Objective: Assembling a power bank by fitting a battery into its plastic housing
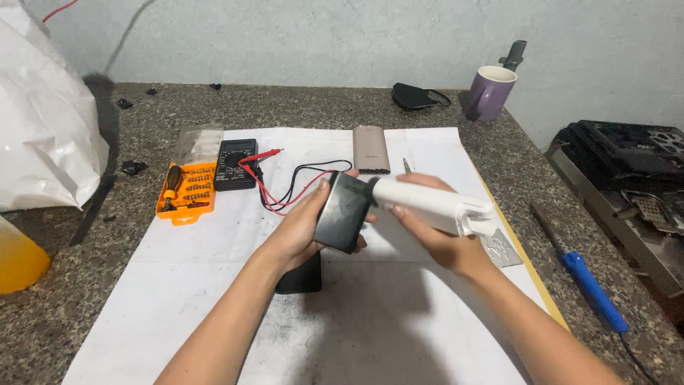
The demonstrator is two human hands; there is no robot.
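Black slab (343, 212) clamped in left hand (299, 232), white tube (433, 205) gripped by right hand (442, 239), tip seemingly touching slab

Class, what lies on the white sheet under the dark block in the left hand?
A black slab lies under the dark block; the left hand covers most of it.

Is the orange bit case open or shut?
Open: the orange bit case lies on the white sheet with its clear lid folded back, bits exposed.
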